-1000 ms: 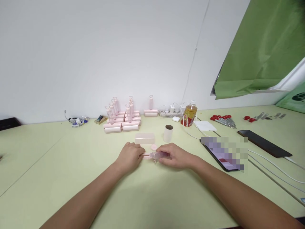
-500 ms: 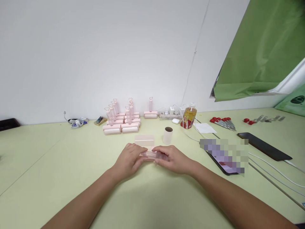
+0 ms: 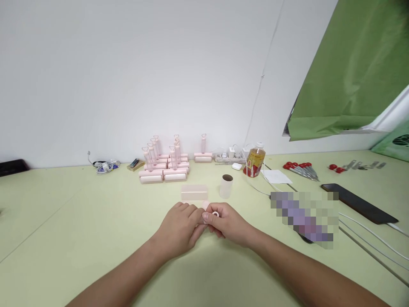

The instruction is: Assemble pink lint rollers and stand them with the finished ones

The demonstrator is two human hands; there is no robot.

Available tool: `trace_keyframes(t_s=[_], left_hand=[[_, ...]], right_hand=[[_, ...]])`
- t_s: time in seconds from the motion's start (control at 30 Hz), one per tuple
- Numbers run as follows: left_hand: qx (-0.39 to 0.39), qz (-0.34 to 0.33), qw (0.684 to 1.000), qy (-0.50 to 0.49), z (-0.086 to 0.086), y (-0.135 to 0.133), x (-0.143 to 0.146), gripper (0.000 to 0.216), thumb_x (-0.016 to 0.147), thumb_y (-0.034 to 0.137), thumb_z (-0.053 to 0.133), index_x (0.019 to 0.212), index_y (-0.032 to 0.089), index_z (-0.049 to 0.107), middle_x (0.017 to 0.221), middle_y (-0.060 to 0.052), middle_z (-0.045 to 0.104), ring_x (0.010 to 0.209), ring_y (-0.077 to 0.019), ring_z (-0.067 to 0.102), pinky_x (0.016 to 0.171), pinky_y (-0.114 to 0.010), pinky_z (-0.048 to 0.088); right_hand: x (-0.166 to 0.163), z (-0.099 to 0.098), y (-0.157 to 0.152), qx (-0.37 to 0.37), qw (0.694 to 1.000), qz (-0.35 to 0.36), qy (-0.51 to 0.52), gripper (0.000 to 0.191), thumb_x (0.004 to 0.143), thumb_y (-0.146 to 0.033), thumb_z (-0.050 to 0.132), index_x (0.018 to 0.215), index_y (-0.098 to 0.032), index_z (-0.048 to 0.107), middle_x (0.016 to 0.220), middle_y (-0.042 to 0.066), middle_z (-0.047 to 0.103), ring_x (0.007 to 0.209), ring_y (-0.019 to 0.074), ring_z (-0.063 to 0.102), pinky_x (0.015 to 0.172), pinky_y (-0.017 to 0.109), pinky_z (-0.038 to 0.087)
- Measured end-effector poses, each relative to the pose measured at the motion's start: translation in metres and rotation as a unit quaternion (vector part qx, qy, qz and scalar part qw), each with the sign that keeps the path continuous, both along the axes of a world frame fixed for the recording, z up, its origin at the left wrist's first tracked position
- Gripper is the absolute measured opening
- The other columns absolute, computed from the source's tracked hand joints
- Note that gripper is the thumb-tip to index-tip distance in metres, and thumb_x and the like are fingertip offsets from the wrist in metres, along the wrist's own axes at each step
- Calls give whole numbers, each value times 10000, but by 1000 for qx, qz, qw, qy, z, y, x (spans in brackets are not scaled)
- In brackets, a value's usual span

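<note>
My left hand (image 3: 182,226) is closed palm-down, its fingers curled over a lint roller handle that they almost wholly hide. Touching it, my right hand (image 3: 230,222) pinches the handle's small pale loop (image 3: 216,213) between thumb and forefinger. A rounded pale pink part (image 3: 205,205) peeks out just behind the fingertips. Beyond the hands lies a translucent pink cover (image 3: 194,193). To its right a white adhesive roll (image 3: 226,188) with a brown cardboard core stands upright.
Pink lint rollers (image 3: 175,175) with upright handles stand in rows near the wall; another roller (image 3: 203,157) is apart. A drink bottle (image 3: 254,161), power strip (image 3: 228,160), red-ended metal parts (image 3: 302,169), a black phone (image 3: 358,202) and white cables lie rightward.
The translucent handle, seen lengthwise between both hands before, is now mostly covered by my left hand. My right hand has shifted to a pinch on its loop. The view has tilted slightly.
</note>
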State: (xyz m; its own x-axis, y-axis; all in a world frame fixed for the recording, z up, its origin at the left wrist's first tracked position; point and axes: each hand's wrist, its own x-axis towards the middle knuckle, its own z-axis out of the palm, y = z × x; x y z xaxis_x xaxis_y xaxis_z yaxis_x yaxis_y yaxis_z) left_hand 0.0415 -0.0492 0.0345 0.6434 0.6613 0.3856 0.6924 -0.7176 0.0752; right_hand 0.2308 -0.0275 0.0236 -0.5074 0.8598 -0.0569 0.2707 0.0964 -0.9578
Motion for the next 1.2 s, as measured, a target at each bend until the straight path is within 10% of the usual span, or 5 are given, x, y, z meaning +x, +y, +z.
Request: trace_keyframes(t_s=[0.33,0.5,0.73,0.9,1.2], left_hand=[[-94,31,986,-135,-12,6,-11,203,915,381,484,941,207,586,732,-5,597,640,-141,533,564,-245,383],[-149,143,926,-315,2,24,-38,242,876,378,504,987,186,599,705,14,558,637,-133,514,592,-242,408],[-186,203,920,-279,0,49,-73,514,824,361,516,1318,226,470,953,-23,595,659,-134,535,619,-264,442],[-183,268,919,-222,7,54,-79,246,764,360,541,942,213,626,878,-25,640,654,-162,564,593,-272,425],[-258,270,884,-279,8,57,-79,333,658,321,598,968,199,597,887,-36,667,676,-172,614,589,-267,452]], right_hand=[[11,-6,7,0,996,79,51,563,808,-737,455,702,-186,502,478,-49,483,388,82,382,412,216,299],[32,6,21,140,987,-67,-35,474,859,-621,477,644,-200,453,498,-44,449,453,98,380,464,232,286],[42,-2,38,214,900,-123,-359,397,875,-388,511,562,-198,358,529,-5,466,480,116,363,487,277,178],[35,-9,40,207,884,-115,-403,368,883,-353,493,563,-196,399,579,29,535,499,131,404,490,282,184],[36,-16,49,193,888,-127,-397,369,904,-379,465,589,-189,496,602,35,564,516,137,437,494,278,203]])
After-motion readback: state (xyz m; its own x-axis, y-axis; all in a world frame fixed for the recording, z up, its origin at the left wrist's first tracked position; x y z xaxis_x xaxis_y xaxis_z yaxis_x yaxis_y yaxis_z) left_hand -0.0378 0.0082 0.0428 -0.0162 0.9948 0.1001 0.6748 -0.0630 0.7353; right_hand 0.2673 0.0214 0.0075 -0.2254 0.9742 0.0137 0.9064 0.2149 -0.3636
